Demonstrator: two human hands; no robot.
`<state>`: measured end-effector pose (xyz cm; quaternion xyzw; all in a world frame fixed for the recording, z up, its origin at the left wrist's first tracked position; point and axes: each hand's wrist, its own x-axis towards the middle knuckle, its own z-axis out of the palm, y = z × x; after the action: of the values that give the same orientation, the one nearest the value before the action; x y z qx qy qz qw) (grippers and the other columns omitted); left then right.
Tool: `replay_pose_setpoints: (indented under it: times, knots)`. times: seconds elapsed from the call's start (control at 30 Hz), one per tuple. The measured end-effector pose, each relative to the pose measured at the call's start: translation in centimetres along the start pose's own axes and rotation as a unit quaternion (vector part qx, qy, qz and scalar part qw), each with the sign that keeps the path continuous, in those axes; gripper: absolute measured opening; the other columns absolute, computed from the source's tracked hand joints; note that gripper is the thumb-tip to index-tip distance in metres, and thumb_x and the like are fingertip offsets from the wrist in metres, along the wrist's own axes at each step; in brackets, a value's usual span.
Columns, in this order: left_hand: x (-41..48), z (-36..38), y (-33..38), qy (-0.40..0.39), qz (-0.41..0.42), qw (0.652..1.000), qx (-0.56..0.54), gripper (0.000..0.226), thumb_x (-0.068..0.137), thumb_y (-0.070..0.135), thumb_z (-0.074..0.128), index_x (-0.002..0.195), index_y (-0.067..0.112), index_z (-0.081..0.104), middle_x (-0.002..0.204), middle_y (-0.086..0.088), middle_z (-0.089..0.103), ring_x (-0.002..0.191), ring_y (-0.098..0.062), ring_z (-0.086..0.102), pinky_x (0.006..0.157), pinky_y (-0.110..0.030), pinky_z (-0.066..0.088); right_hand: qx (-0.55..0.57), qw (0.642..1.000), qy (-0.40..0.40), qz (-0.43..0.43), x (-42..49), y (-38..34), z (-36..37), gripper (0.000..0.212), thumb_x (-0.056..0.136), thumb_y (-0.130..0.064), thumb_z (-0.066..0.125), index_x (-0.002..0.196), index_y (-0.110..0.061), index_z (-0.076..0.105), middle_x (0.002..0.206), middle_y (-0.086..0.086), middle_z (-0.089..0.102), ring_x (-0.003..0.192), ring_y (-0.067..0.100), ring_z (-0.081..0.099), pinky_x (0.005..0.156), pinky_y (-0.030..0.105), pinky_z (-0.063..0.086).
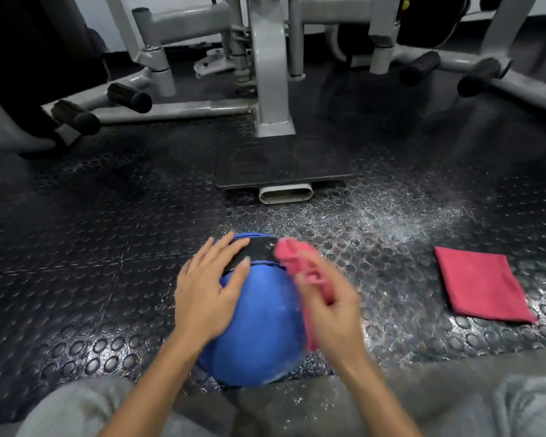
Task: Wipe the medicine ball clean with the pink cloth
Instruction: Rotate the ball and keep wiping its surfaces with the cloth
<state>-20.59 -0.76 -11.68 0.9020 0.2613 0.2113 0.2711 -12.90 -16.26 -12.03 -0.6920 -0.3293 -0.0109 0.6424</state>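
Observation:
A blue medicine ball [262,326] with a black band across its top sits on the studded rubber floor between my knees. My left hand [207,288] rests flat on the ball's upper left side, fingers spread over the black band. My right hand [328,307] grips a bunched pink cloth [297,263] against the ball's right side; hand and cloth are motion-blurred. White dust specks show on the ball's surface.
A second pink cloth [479,285], folded, lies on the floor to the right. White powder is scattered on the black floor [375,216] beyond the ball. A grey gym machine [271,89] with a black footplate [281,165] and padded rollers stands ahead.

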Motion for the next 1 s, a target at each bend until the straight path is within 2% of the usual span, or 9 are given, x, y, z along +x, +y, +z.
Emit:
replay_pose_setpoints:
  times: [0.1,0.17,0.27,0.4,0.53,0.63,0.77,0.87,1.0]
  knots:
    - [1.2,-0.5,-1.1,-0.022,0.012,0.999,-0.046,0.052,0.076,0.064,0.031,0.121,0.046,0.050,0.132,0.030,0.037,0.136,-0.006,0.032,0.113,-0.031,0.022,-0.118,0.990,-0.035,-0.074,-0.2,2.7,2.2,0.039,0.076,-0.014,0.054,0.113,-0.021,0.065,0.128,-0.008,0.057,0.125,0.011,0.045,0.103,0.036,0.035]
    - [1.7,-0.8,-1.4,-0.026,-0.007,0.997,-0.075,0.039,0.080,0.059,0.038,0.116,0.050,0.050,0.131,0.029,0.041,0.135,-0.004,0.033,0.110,-0.022,0.021,-0.001,0.999,0.019,0.047,-0.3,3.9,2.3,0.034,0.084,-0.006,0.055,0.111,-0.024,0.066,0.125,-0.011,0.058,0.122,0.006,0.048,0.104,0.032,0.038]
    - [2.1,-1.0,-1.5,-0.023,-0.035,0.994,-0.097,0.032,0.084,0.046,0.037,0.112,0.052,0.050,0.130,0.027,0.042,0.135,-0.004,0.033,0.108,-0.019,0.019,0.125,0.959,0.093,0.238,-0.2,4.3,2.3,0.037,0.088,-0.005,0.054,0.097,-0.039,0.064,0.115,-0.020,0.061,0.112,-0.002,0.053,0.103,0.027,0.040]
    - [2.3,-0.9,-1.4,-0.023,-0.044,0.994,-0.094,0.031,0.083,0.043,0.035,0.110,0.051,0.050,0.128,0.027,0.043,0.134,-0.006,0.036,0.108,-0.020,0.020,-0.098,0.992,0.073,0.036,0.4,1.5,4.1,0.029,0.075,-0.016,0.051,0.092,-0.031,0.070,0.107,-0.023,0.063,0.111,0.004,0.051,0.101,0.033,0.036]
    - [2.3,-1.2,-3.1,-0.018,-0.047,0.982,-0.181,0.030,0.079,0.055,0.039,0.103,0.057,0.055,0.129,0.023,0.050,0.133,-0.007,0.039,0.115,-0.035,0.024,-0.238,0.954,-0.052,-0.176,0.1,-1.3,6.3,0.029,0.069,-0.029,0.050,0.091,-0.030,0.069,0.103,-0.018,0.066,0.112,0.015,0.047,0.094,0.034,0.028]
    - [2.4,-1.5,-3.6,-0.041,-0.041,0.979,-0.197,0.029,0.083,0.044,0.042,0.106,0.057,0.055,0.131,0.023,0.048,0.134,-0.006,0.037,0.116,-0.032,0.021,-0.159,0.986,-0.040,-0.041,1.4,1.4,4.1,0.035,0.075,-0.027,0.050,0.105,-0.035,0.066,0.123,-0.020,0.055,0.115,0.006,0.045,0.098,0.029,0.036]
    - [2.9,-1.3,-2.3,-0.025,-0.043,0.990,-0.133,0.031,0.085,0.040,0.035,0.106,0.055,0.054,0.130,0.027,0.047,0.130,-0.002,0.039,0.112,-0.028,0.024,-0.081,0.987,-0.007,0.135,3.1,3.4,1.9,0.024,0.085,-0.016,0.057,0.098,-0.032,0.070,0.119,-0.021,0.056,0.114,0.002,0.049,0.104,0.036,0.037]
    - [3.5,-0.4,-1.2,-0.027,-0.052,0.993,-0.103,0.042,0.083,0.045,0.032,0.116,0.044,0.058,0.135,0.017,0.050,0.131,-0.004,0.039,0.112,-0.029,0.025,-0.166,0.985,-0.039,0.039,3.4,0.7,3.6,0.026,0.081,-0.017,0.053,0.094,-0.034,0.070,0.115,-0.022,0.060,0.107,0.011,0.054,0.098,0.025,0.036]
    - [3.7,-0.3,-1.4,-0.056,-0.033,0.988,-0.142,0.029,0.095,0.036,0.042,0.120,0.039,0.056,0.139,0.010,0.049,0.135,-0.009,0.037,0.115,-0.033,0.023,-0.268,0.951,-0.060,-0.142,2.4,-0.6,5.1,0.034,0.076,-0.031,0.047,0.102,-0.033,0.068,0.113,-0.018,0.063,0.089,0.020,0.057,0.075,0.032,0.047]
